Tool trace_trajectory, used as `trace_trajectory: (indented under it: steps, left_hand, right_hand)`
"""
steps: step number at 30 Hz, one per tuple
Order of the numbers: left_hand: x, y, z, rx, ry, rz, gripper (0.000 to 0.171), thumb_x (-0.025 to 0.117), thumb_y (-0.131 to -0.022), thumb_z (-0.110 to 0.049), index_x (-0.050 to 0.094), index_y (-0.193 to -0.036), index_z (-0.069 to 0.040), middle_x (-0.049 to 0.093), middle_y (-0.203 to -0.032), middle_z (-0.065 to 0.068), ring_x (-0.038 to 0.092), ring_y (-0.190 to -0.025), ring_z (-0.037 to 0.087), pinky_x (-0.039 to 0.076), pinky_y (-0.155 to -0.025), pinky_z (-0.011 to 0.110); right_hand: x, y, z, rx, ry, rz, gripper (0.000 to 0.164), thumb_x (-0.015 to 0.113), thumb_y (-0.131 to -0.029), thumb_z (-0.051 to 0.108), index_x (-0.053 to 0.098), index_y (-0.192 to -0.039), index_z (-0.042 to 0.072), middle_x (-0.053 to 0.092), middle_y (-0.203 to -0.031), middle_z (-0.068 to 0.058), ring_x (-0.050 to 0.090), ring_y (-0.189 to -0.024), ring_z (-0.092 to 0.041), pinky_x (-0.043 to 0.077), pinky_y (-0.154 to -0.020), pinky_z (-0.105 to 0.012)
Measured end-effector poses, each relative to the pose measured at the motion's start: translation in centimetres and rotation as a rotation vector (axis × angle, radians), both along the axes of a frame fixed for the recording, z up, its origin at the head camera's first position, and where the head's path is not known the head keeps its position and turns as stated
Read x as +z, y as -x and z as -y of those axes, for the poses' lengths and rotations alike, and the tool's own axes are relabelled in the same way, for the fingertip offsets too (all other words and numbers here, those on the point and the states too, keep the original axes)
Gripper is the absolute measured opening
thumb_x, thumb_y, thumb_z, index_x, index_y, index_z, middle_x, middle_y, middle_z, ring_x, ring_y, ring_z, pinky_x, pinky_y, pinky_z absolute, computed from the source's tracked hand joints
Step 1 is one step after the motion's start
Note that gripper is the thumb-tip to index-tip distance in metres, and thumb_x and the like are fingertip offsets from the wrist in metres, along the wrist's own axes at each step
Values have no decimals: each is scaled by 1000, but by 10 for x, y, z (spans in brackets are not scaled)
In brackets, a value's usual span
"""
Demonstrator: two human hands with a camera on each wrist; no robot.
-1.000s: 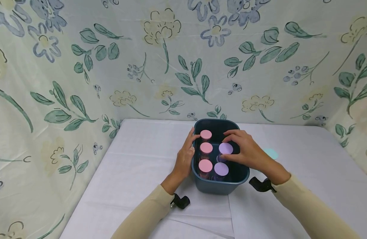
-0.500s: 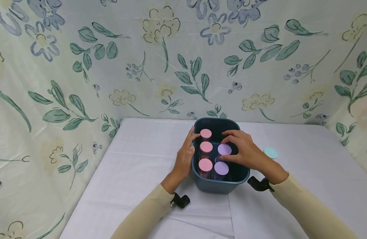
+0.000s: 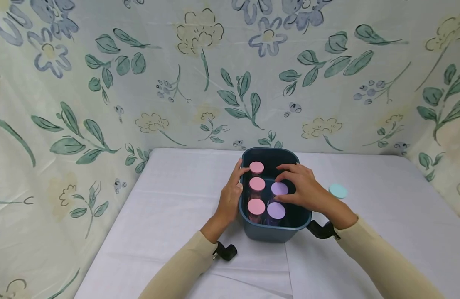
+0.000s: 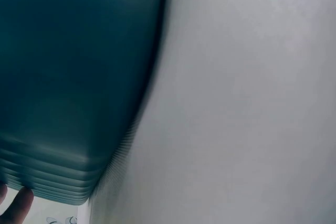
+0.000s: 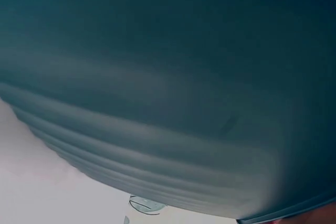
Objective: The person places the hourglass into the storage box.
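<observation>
A dark blue plastic bin (image 3: 271, 236) stands on the table with several lidded jars inside. My left hand (image 3: 230, 198) grips its left rim, one finger bent over the edge near the farthest pink-lidded jar (image 3: 257, 167). In the left wrist view, fingertips (image 4: 22, 203) touch the bin's ribbed wall. Inside the bin, my right hand (image 3: 303, 187) pinches a purple-lidded jar (image 3: 279, 188) between thumb and fingers. Just nearer is another purple-lidded jar (image 3: 276, 211). Two more pink lids line the left side. The bin's wall (image 5: 157, 77) hides the right hand from the right wrist view.
A round teal lid (image 3: 338, 190) shows right of the bin, partly behind the right forearm. White cloth (image 3: 177, 199) covers the table. Floral fabric (image 3: 200, 83) hangs along its back and sides.
My right hand has shifted slightly left and nearer with the purple-lidded jar, bringing its lid closer to the front purple one. The left hand keeps its hold on the bin.
</observation>
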State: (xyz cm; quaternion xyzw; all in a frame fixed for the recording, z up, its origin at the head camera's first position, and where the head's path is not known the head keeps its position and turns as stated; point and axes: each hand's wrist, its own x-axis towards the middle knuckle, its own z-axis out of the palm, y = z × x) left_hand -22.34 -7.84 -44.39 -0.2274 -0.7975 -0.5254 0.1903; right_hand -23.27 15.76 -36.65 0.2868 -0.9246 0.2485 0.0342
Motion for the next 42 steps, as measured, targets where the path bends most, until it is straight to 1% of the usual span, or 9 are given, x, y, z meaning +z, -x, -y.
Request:
trace_trajectory:
  steps: [9,16,22,34,42]
  left_hand:
    - [-2,-1,2,3,-7,0,50,24,-97,-21,42,-143,-19,19,-160,-2,20,-145,12,26,-113,47]
    - [-2,-1,2,6,2,-1,50,22,-97,-26,42,-142,-18,19,-160,-2,20,-145,12,26,-113,45]
    - [-1,-2,2,5,0,5,50,23,-97,-27,42,-143,-19,19,-160,-3,19,-145,12,26,-113,46]
    - [-2,-1,2,-3,-8,-1,52,22,-97,-27,42,-143,-12,18,-160,-4,19,-145,12,26,-113,47]
    - [-2,-2,2,1,-3,-4,50,23,-97,-26,42,-143,-19,18,-160,-4,19,-145,12,25,-113,46]
  right_hand:
    - [-1,-1,4,-25,-45,17,38,84,-71,30,69,-100,12,47,-138,-20,27,-134,-45,12,-108,-64]
    - [1,-3,6,-31,-68,9,36,85,-70,28,71,-100,12,46,-139,-22,26,-133,-47,13,-107,-65]
    - [2,-4,8,-46,-102,15,38,85,-70,30,71,-101,12,45,-139,-22,25,-134,-47,11,-108,-65]
    - [3,-6,9,-48,-121,-1,38,84,-71,29,71,-102,13,47,-137,-23,28,-132,-47,13,-107,-65]
    - [3,-7,9,-52,-123,-7,39,84,-71,29,71,-103,13,48,-137,-22,28,-132,-45,13,-107,-65]
